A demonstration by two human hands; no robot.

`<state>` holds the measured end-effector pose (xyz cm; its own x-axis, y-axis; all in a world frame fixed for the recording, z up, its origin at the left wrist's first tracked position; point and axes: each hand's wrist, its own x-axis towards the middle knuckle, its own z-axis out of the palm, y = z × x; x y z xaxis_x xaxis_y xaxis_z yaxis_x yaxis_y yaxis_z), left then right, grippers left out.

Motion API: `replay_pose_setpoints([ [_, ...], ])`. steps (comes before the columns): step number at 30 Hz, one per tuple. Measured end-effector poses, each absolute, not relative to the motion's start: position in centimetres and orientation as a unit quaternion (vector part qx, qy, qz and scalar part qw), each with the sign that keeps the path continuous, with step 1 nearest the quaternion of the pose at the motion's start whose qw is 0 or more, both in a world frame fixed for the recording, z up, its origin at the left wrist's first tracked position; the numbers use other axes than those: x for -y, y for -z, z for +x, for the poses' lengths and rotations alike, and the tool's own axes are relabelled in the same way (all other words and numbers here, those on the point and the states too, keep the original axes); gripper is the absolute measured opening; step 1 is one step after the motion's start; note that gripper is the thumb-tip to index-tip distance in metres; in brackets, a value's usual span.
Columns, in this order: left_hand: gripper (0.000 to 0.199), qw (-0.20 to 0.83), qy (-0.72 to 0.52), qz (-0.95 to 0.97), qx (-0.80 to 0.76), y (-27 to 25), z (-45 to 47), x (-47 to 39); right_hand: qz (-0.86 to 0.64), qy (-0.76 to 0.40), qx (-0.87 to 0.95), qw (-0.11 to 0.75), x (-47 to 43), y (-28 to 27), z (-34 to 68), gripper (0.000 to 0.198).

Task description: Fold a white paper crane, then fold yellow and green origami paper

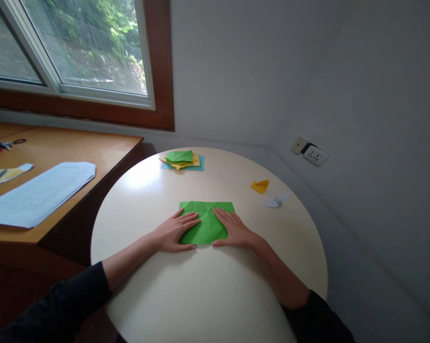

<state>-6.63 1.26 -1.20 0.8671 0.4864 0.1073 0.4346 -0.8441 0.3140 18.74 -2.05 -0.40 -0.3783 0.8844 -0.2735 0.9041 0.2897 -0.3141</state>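
Note:
A green sheet of origami paper [206, 224] with crossing crease lines lies flat on the round white table [207, 295]. My left hand [175, 232] rests on its left side, fingers stretched out and thumb along the near edge. On the right side of the sheet lies my right hand [234, 229], its fingers spread and its thumb also at the near edge. Both hands press on the paper without gripping it. Parts of the sheet's left and right sides are hidden under the fingers.
At the table's back is a pile of coloured paper [182, 159]. Toward the right lie a folded yellow paper piece [260, 186] and a folded white one [277, 200]. A wooden desk [111, 143] on the left holds printed sheets [43, 190] and scissors [7, 144]. Walls stand behind and right.

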Motion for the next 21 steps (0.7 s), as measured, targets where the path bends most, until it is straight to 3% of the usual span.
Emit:
replay_pose_setpoints([
  [14,0.04,0.113,-0.151,0.961,-0.203,2.3,-7.2,-1.0,0.509,0.24,-0.827,0.016,2.8,-0.5,19.3,0.105],
  [21,0.037,0.117,-0.162,0.955,-0.221,2.6,-7.7,-0.8,0.495,0.265,-0.827,-0.011,4.6,-1.0,21.6,0.072],
])
